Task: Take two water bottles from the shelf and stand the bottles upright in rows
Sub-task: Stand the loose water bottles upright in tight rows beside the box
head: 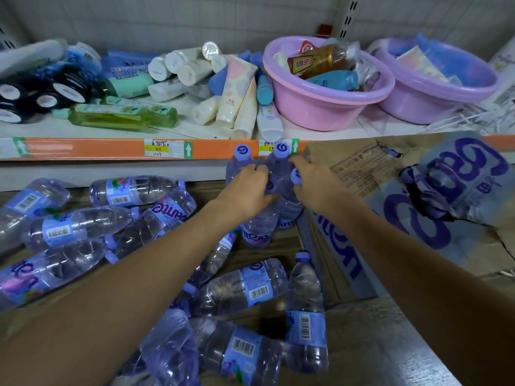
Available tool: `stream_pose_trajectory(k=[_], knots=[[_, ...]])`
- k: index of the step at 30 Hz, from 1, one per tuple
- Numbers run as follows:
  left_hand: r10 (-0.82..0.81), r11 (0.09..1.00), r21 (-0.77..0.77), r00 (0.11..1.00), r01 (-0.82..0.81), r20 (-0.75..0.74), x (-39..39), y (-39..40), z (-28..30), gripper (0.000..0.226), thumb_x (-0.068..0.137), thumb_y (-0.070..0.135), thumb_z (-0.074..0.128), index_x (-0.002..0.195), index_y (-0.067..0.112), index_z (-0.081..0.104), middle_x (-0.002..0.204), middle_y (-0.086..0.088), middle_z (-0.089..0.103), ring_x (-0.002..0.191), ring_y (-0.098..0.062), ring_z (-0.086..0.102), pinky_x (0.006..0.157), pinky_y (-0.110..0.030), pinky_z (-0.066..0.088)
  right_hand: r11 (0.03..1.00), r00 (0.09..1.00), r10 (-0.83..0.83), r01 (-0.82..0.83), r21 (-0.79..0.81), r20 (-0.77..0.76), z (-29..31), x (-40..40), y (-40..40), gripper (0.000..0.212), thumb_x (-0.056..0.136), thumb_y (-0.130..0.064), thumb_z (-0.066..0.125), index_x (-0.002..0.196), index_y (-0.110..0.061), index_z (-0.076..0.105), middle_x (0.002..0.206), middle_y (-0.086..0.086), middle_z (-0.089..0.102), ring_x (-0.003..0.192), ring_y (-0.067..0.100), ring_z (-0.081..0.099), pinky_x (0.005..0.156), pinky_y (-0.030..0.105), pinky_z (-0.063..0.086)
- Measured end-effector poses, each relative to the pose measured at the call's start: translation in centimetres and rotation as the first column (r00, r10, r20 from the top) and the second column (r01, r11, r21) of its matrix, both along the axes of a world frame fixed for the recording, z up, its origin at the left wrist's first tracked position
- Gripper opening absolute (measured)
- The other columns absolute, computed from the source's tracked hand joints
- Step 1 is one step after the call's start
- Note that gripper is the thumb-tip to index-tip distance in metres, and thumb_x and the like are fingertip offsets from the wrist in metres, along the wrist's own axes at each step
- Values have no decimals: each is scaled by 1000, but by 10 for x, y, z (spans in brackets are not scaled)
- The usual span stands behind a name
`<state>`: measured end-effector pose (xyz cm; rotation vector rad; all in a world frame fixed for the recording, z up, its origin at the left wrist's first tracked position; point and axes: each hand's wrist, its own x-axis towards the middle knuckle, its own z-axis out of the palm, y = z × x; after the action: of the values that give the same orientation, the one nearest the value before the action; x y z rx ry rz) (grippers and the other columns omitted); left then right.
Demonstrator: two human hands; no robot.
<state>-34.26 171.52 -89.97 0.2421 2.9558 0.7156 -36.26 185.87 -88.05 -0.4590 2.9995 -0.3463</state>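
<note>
**Both hands on the standing bottles, big pile lying flat on the left**

Starting at the left – there's a heap of water bottles lying on their sides [83, 227] on the wooden lower shelf [281, 243], labels and barcodes facing every which way, and the heap runs down towards the bottom middle of the view. Above it sits the orange shelf edge [111, 149] with price tags, and the upper level is cluttered with tubes and lotion bottles [223, 90].

Moving to the middle, a small cluster of upright bottles [259, 221] stands near the back of the lower shelf, just beside a cardboard box [362, 174] on the right. Four purple caps show, two at the back and two nearer. The left hand [245, 193] is wrapped around the neck and shoulder of the near-left bottle, fingers [259, 174] curled in against the plastic, so it looks like a closed grip on that one. The right hand [312, 182] is on the near-right bottle – its cap pokes out just beside the thumb, and the fingers reach over towards the back bottles. Can't tell how tightly it's closed.

Further right, the torn box has a crumpled blue wrap [451, 185] on it, and two purple basins [328, 98] full of odds and ends sit on the upper shelf.
</note>
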Motion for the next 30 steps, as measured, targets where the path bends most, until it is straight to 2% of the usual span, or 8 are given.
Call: stream_pose_trajectory(k=[5, 8, 13, 16, 19, 23, 26, 30], knots=[[-35, 992, 125, 987, 15, 157, 25, -57, -16, 66, 65, 41, 79, 111, 3, 51, 94, -5, 51, 84, -18, 48, 72, -26, 37, 956, 875, 101, -218, -199, -474, 14, 34, -15, 31, 78, -4, 50, 107, -2, 61, 104, 21, 57, 92, 35, 55, 73, 40, 48], [150, 981, 101, 977, -167, 151, 50, -115, -45, 47, 61, 41, 76, 90, 7, 60, 86, -11, 56, 85, -25, 55, 73, -30, 41, 832, 749, 405, -540, -128, -524, 9, 63, -44, 22, 76, -7, 48, 88, -6, 66, 86, 12, 62, 80, 24, 53, 71, 30, 42], [396, 918, -7, 913, -397, 97, 79, -176, -66, 34, 78, 23, 70, 106, 6, 60, 106, -15, 56, 101, -30, 55, 84, -32, 42, 641, 636, 767, -757, 124, -82, -51, 89, -108, 20, 51, -10, 75, 67, -13, 63, 68, 2, 63, 68, 22, 62, 56, 26, 49], [405, 913, 4, 908, -408, 108, 82, -185, -70, 39, 77, 29, 69, 109, 10, 57, 112, -14, 54, 107, -29, 53, 89, -35, 44, 546, 603, 772, -792, 273, 202, -78, 84, -127, 22, 74, -5, 62, 95, -7, 65, 98, 9, 66, 102, 29, 56, 82, 37, 46], [442, 890, 33, 878, -455, 185, 98, -192, -83, 42, 76, 23, 70, 108, 3, 54, 110, -16, 54, 106, -31, 53, 87, -32, 42, 435, 553, 780, -815, 382, 292, -97, 91, -134, 20, 49, -30, 76, 67, -25, 69, 71, -8, 67, 77, 16, 64, 64, 23, 48], [373, 909, 40, 850, -416, 372, 142, -202, -98, 43, 69, 36, 70, 103, 17, 52, 105, -12, 54, 90, -20, 54, 76, -22, 42, 490, 604, 781, -750, 445, 159, -110, 92, -143, 32, 29, -42, 82, 52, -26, 67, 61, -10, 63, 69, 15, 63, 64, 23, 45], [195, 970, 54, 886, -238, 420, 162, -224, -102, 62, 57, 43, 68, 114, 29, 50, 124, -4, 57, 113, -19, 56, 98, -38, 46, 397, 559, 782, -789, 470, 278, -101, 94, -155, 24, 69, -31, 72, 90, -19, 71, 98, 0, 67, 109, 28, 53, 89, 36, 39], [86, 995, -68, 956, -69, 281, 171, -221, -90, 67, 65, 59, 61, 126, 36, 45, 133, 18, 46, 121, -1, 44, 100, -17, 36, 196, 487, 791, -774, 602, 369, -108, 102, -172, 33, 97, -21, 38, 123, -13, 56, 130, 3, 57, 129, 31, 31, 104, 39, 26]])
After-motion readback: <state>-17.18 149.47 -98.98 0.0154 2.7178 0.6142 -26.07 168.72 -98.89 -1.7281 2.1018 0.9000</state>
